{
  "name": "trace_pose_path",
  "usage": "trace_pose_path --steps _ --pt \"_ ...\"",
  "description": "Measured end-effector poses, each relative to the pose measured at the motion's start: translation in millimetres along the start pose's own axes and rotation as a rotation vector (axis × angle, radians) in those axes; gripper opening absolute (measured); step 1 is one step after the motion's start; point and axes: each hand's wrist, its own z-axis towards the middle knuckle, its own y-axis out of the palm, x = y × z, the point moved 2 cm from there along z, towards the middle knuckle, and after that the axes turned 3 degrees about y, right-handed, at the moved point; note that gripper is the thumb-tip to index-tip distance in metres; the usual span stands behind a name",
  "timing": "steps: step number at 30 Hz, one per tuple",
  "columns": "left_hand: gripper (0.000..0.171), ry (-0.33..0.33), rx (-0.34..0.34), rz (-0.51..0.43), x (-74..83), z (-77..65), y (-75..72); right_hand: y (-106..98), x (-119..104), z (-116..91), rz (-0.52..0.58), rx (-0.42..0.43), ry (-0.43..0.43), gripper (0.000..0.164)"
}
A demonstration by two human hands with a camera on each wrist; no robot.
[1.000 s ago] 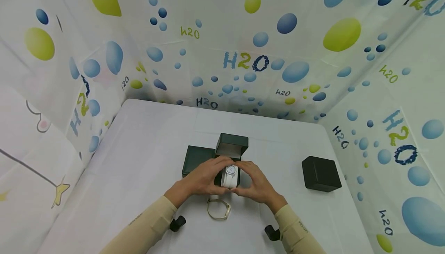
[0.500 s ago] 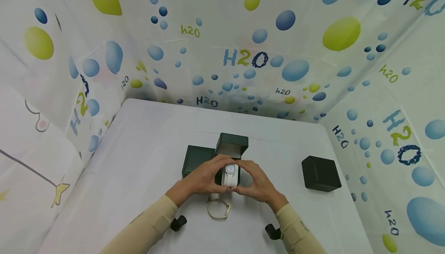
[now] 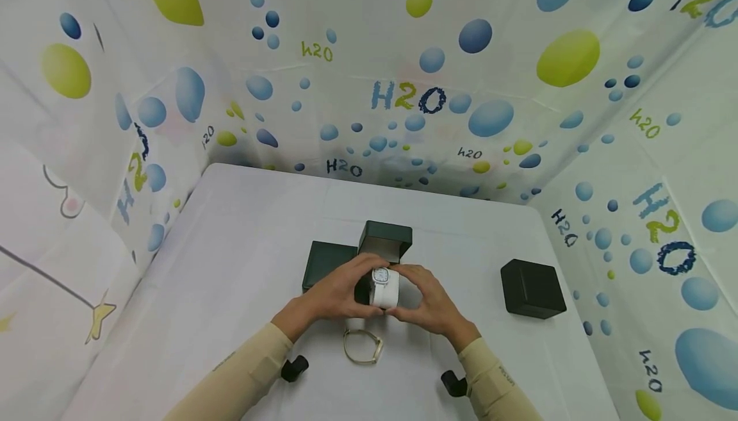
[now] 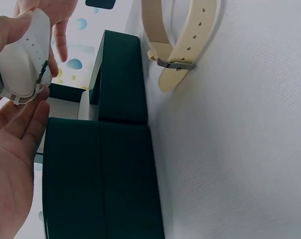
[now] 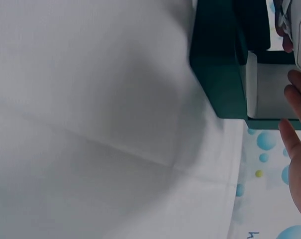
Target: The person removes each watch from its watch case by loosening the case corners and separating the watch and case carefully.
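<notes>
A white-strapped wristwatch (image 3: 385, 289), looped round a pale cushion, is held up between both hands. My left hand (image 3: 334, 291) grips its left side with thumb and fingers; the strap holes and buckle face the left wrist view. On the other side my right hand (image 3: 429, 302) pinches the watch between thumb and fingertips. Just behind stands a green watch box (image 3: 385, 238) with its lid raised; the pale inside shows in the right wrist view. A second green box (image 3: 327, 264), its lid down, is beside it. In front lies a cream-strapped watch (image 3: 377, 347), buckled into a loop.
A black box (image 3: 533, 288) stands at the right of the white table (image 3: 254, 216). Curtains (image 3: 346, 43) printed with bubbles hang behind and at both sides. A dark wrist camera (image 3: 295, 368) sticks out from the left sleeve, and another (image 3: 453, 384) from the right.
The watch has risen slightly and turned between the fingers, so its dial now sits more to the left and more of the white side shows. The boxes and the cream-strapped watch have stayed put.
</notes>
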Motion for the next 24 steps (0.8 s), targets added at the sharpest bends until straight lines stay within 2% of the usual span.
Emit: trace_pose_path --steps 9,14,20,24 --pt "0.088 -0.012 -0.056 -0.013 4.2 -4.4 2.6 -4.8 3.1 -6.0 0.042 -0.061 -0.011 0.077" --pt "0.09 -0.06 -0.054 -0.049 5.4 -5.5 4.4 -6.8 1.9 -7.0 0.054 -0.073 0.0 0.077" --pt "0.068 -0.111 0.012 -0.151 6.0 -4.2 3.6 -6.1 2.9 -6.0 0.071 -0.056 0.009 0.077" --pt "0.059 -0.095 0.036 -0.137 6.7 -2.9 2.2 -5.3 4.0 -5.6 0.053 -0.047 -0.006 0.079"
